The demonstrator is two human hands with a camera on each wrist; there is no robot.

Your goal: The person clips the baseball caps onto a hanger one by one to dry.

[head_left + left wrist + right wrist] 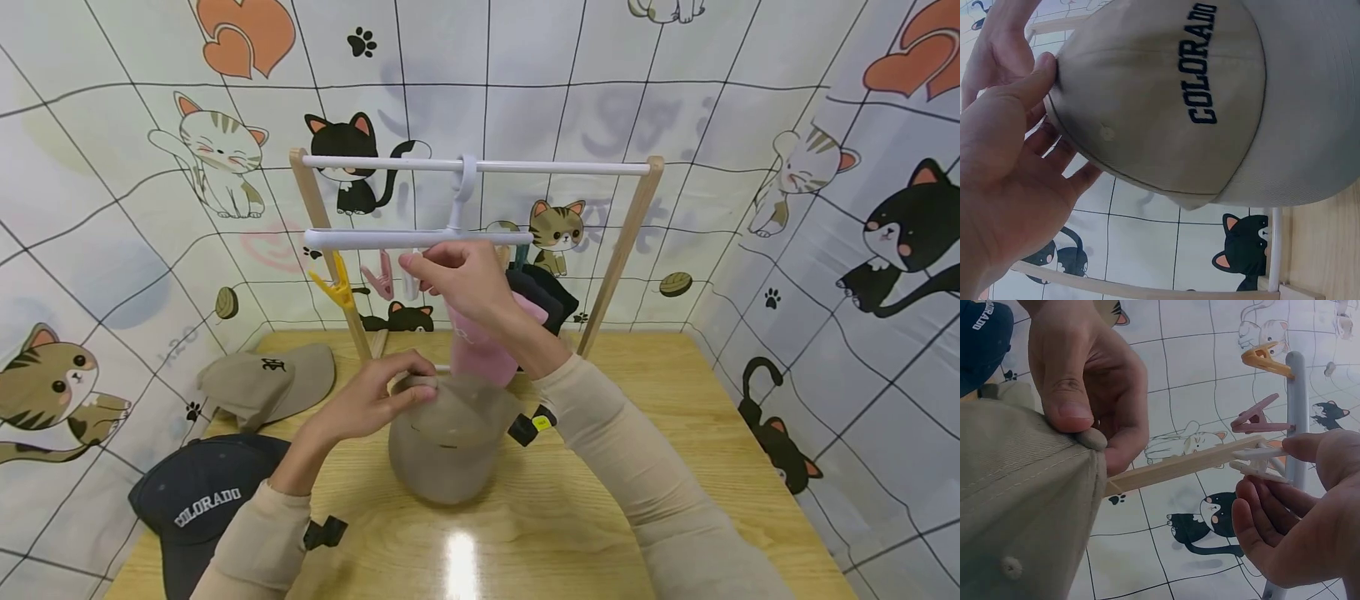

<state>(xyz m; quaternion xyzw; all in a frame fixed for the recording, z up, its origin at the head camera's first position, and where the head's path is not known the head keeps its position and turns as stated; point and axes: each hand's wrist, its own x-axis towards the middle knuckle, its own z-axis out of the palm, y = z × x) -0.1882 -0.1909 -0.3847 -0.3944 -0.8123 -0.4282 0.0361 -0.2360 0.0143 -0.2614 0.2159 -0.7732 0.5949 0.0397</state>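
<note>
A beige cap (450,450) with dark COLORADO lettering, readable in the left wrist view, hangs crown down from my left hand (369,398), which pinches its edge between thumb and fingers. My right hand (474,282) is higher up, at a white clothespin (1261,466) on the hanger bar (375,240). Thumb and fingers pinch the clothespin's two handles. Beside it on the same bar are a pink clothespin (382,275) and a yellow clothespin (335,283). The held cap's pinched edge stays below and apart from the white clothespin.
The hanger hooks over the white rail (562,167) of a wooden-sided rack (621,258). Behind my right hand hang a pink cloth item (480,354) and black items (551,296). On the table's left lie another beige cap (247,379) and a navy COLORADO cap (202,475).
</note>
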